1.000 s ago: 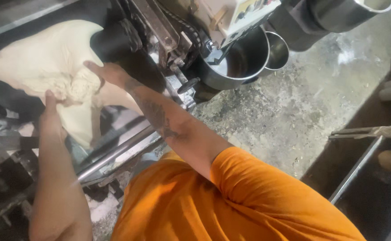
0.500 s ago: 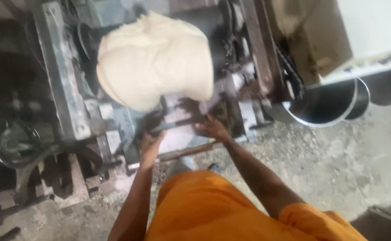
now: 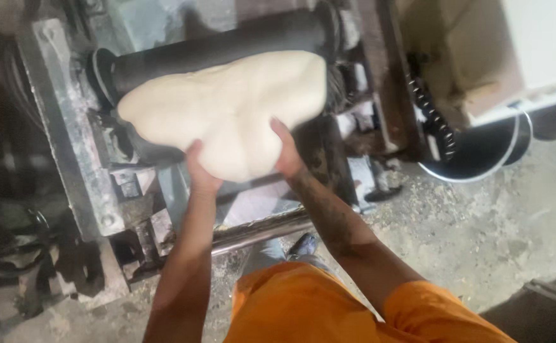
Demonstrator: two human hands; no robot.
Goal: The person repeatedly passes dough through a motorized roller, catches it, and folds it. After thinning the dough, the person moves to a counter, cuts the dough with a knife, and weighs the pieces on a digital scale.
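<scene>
The 2 hands are gripping the lower edge of a pale, soft slab of dough-like material (image 3: 233, 111), which is draping over the front of a dark roller (image 3: 214, 47) on a worn metal machine. The left hand (image 3: 200, 170) is pinching the slab from below the roller, fingers closed on its hanging lobe; the right hand (image 3: 285, 152) is clamping the same lobe just beside it, thumb pressing into the surface.

The main danger, as I judge it, is lying at the roller itself: both hands are working close beneath it, and fingers following the slab upward could be getting drawn into the nip (whether the roller is turning cannot be told). The slab is also sagging heavily, so a loosening grip could be letting it tear or slip down onto the grimy frame (image 3: 59, 127) below the roller. A dark bucket (image 3: 481, 152) is standing right of the roller, well apart.
</scene>
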